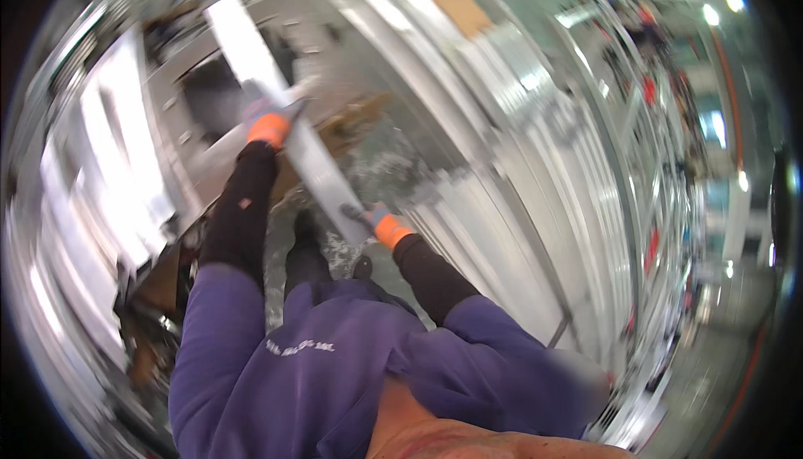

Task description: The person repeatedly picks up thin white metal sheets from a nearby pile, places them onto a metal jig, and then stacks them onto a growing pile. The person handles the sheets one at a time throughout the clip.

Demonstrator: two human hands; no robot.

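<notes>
A long, flat silvery metal bar (322,173) slants from the upper left down toward my body. My left hand (272,114), in a grey glove with an orange cuff, is closed around its middle. Nearer to me, my right hand (375,218), gloved the same way, grips the bar close to its near end. Motion blurs the fingers somewhat. Beyond the left hand, the bar's far part passes beside a grey machine or bench surface (180,74) with a dark opening (213,95).
Stacked long metal profiles (535,200) run along my right. More shiny profiles (117,141) stand at the left. Brown cardboard (351,120) lies beyond the bar, and a brown piece (456,7) rests on the far stack. Scrap (159,317) sits at lower left.
</notes>
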